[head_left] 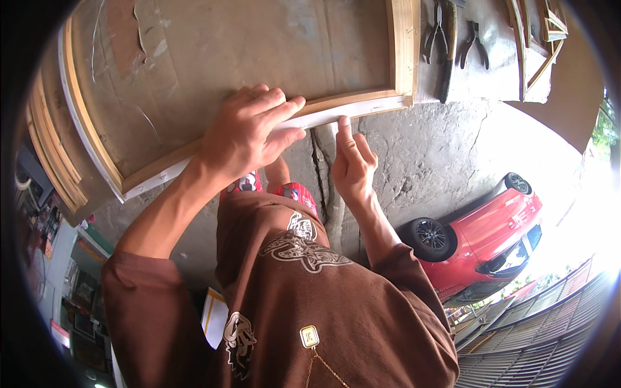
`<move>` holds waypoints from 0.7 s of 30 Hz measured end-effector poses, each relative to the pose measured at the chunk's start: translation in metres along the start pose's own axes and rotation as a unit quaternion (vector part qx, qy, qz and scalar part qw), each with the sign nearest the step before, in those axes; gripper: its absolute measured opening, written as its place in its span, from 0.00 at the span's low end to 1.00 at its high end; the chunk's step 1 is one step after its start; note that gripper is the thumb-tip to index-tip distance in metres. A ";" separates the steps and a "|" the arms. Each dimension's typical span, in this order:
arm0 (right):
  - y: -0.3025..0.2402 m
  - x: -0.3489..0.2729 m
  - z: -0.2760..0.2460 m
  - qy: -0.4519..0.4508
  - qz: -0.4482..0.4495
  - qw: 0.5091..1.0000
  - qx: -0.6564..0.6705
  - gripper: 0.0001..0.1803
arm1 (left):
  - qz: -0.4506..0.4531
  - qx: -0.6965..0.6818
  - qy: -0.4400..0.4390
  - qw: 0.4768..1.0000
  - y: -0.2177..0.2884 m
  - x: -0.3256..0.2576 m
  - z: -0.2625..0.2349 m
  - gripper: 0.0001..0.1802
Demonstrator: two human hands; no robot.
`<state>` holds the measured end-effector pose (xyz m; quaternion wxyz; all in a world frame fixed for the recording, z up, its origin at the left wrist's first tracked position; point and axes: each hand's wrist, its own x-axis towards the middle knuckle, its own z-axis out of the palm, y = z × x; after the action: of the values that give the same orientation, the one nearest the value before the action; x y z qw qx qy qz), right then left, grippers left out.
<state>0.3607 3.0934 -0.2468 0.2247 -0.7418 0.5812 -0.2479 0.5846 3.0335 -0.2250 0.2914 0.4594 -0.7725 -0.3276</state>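
A wooden frame (403, 48) lies on the work table, with a white strip (383, 105) running along its near outer side. My left hand (242, 132) is closed over the near rail, its fingers on top and its thumb low against the white side. To the right, my right hand (354, 167) touches the white strip with one outstretched fingertip. The other fingers of that hand are bent and hold nothing that I can see. Part of the near rail is hidden behind my left hand and wrist.
Two pairs of pliers (475, 46) and a hammer-like tool with a long handle (449, 58) lie right of the frame. Wooden strips (55, 145) are stacked at the left, with more wood pieces (546, 48) far right. A red car (485, 242) stands beyond the cracked concrete floor (420, 155).
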 end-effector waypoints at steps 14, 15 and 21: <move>-0.010 -0.004 0.050 0.206 0.027 0.974 0.095 0.23 | 0.008 0.009 0.005 1.000 0.000 0.002 0.001 0.21; -0.001 -0.008 0.066 0.224 0.020 0.966 0.126 0.23 | 0.010 0.013 0.004 1.000 -0.001 0.001 0.002 0.21; 0.001 -0.013 0.054 0.177 0.062 0.962 0.198 0.22 | 0.018 0.003 0.001 1.000 -0.002 0.003 0.001 0.21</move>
<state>0.3912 3.1082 -0.2911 0.2752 -0.5895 0.5959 -0.4708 0.5836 3.0301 -0.2272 0.2965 0.4467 -0.7813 -0.3194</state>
